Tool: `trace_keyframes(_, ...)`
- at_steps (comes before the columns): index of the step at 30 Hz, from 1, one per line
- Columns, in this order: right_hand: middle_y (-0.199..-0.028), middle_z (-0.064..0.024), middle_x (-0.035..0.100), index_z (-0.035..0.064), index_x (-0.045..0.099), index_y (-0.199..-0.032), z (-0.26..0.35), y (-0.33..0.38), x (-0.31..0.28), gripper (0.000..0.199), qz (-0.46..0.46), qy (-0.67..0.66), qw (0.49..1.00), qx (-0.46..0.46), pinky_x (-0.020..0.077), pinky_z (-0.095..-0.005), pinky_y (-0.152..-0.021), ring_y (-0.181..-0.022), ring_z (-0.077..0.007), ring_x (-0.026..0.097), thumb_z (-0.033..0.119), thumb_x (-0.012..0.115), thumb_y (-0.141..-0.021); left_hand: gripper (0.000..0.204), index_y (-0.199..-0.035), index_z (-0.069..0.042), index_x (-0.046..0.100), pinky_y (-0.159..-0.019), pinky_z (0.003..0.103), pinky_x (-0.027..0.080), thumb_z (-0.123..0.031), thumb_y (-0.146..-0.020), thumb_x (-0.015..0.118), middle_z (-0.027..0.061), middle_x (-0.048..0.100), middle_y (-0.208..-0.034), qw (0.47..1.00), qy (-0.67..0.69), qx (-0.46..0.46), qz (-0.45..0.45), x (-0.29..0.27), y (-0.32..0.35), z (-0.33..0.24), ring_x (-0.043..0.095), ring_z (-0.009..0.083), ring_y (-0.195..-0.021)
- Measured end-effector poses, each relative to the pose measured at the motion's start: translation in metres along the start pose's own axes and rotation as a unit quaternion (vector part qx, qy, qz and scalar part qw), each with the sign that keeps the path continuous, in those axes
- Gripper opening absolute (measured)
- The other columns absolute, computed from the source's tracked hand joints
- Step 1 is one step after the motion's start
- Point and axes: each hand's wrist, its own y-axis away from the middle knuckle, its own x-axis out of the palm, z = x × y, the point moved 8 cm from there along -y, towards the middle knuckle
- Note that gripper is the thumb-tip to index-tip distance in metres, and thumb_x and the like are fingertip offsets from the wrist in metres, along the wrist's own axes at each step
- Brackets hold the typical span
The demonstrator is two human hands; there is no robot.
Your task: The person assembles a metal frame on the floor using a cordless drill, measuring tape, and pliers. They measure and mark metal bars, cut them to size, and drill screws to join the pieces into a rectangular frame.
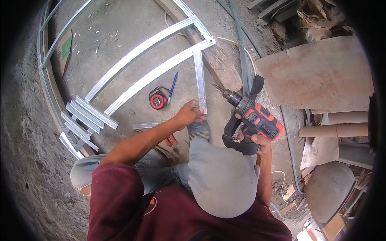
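Note:
My right hand (pixel 259 140) is wrapped round the handle of a black and red cordless drill (pixel 257 119). Its bit points up and left toward a wooden beam. My left hand (pixel 190 113) is closed in a pinch beside the near end of a short metal channel (pixel 199 78), just above my dark shoe (pixel 199 129); what the fingers hold, if anything, is too small to make out. That channel runs away from me to the corner of a silvery metal frame (pixel 155 72). A black strap (pixel 255 86) hangs about the drill.
On the concrete floor lie a red and black tape measure (pixel 157 99), a blue pen (pixel 173 87) and red-handled pliers (pixel 172 143). Short metal channels (pixel 86 116) are stacked at left. A wooden beam (pixel 219 66) supports the frame. Hoses, a brown board (pixel 317 76) and cardboard tubes (pixel 335 130) lie right.

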Motion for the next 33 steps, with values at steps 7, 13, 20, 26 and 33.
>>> trace_keyframes(7, -0.131, -0.0229, 0.063, -0.0064, 0.046, -0.142, -0.016, 0.002, -0.025, 0.089, -0.089, -0.014, 0.995, 0.045, 0.0567, -0.0310, -0.063, -0.075, -0.0209, 0.066, 0.021, 0.077, -0.063, 0.030, -0.121, 0.002, 0.049, -0.081, 0.032, 0.060, -0.018, -0.103, 0.060, 0.0154, 0.064, -0.109, 0.967, 0.223, -0.032, -0.119, 0.067, 0.015, 0.023, 0.070, 0.0224, -0.096)
trace_keyframes(13, -0.134, -0.0206, 0.062, -0.0047, 0.046, -0.144, -0.016, -0.003, -0.037, 0.089, -0.116, -0.004, 0.992, 0.046, 0.0577, -0.0299, -0.061, -0.076, -0.0209, 0.067, 0.021, 0.078, -0.064, 0.023, -0.109, 0.002, 0.056, -0.071, 0.029, 0.060, -0.017, -0.100, 0.064, 0.0119, 0.063, -0.098, 0.935, 0.213, 0.052, -0.280, 0.010, -0.037, -0.005, 0.066, 0.0178, -0.082)
trace_keyframes(20, -0.134, -0.0193, 0.063, -0.0041, 0.050, -0.141, -0.039, 0.003, -0.051, 0.082, -0.087, -0.034, 0.990, 0.103, 0.0567, -0.0320, -0.071, -0.081, -0.0202, 0.068, 0.016, 0.079, -0.067, 0.020, -0.097, 0.003, 0.058, -0.061, 0.031, 0.060, -0.014, -0.097, 0.068, 0.0132, 0.069, -0.085, 0.940, 0.134, 0.045, -0.310, -0.032, -0.043, -0.015, 0.069, 0.0203, -0.065)
trace_keyframes(26, -0.134, -0.0176, 0.063, -0.0015, 0.051, -0.142, -0.045, 0.006, -0.053, 0.080, -0.094, -0.014, 0.991, 0.089, 0.0559, -0.0329, -0.076, -0.085, -0.0199, 0.068, 0.016, 0.079, -0.068, 0.022, -0.093, 0.003, 0.060, -0.059, 0.032, 0.055, -0.014, -0.091, 0.073, 0.0136, 0.070, -0.078, 0.901, -0.202, 0.153, -0.352, -0.040, -0.022, -0.057, 0.069, 0.0195, -0.063)
trace_keyframes(33, -0.114, -0.0134, 0.068, -0.0012, 0.055, -0.140, -0.042, 0.005, -0.045, 0.079, -0.120, -0.007, 0.988, 0.097, 0.0503, -0.0298, -0.080, -0.089, -0.0185, 0.064, 0.017, 0.077, -0.066, 0.026, -0.096, 0.000, 0.061, -0.074, 0.045, 0.052, -0.016, -0.084, 0.077, 0.0208, 0.070, -0.084, 0.846, -0.401, 0.161, -0.313, -0.038, -0.034, -0.091, 0.069, 0.0376, -0.082)
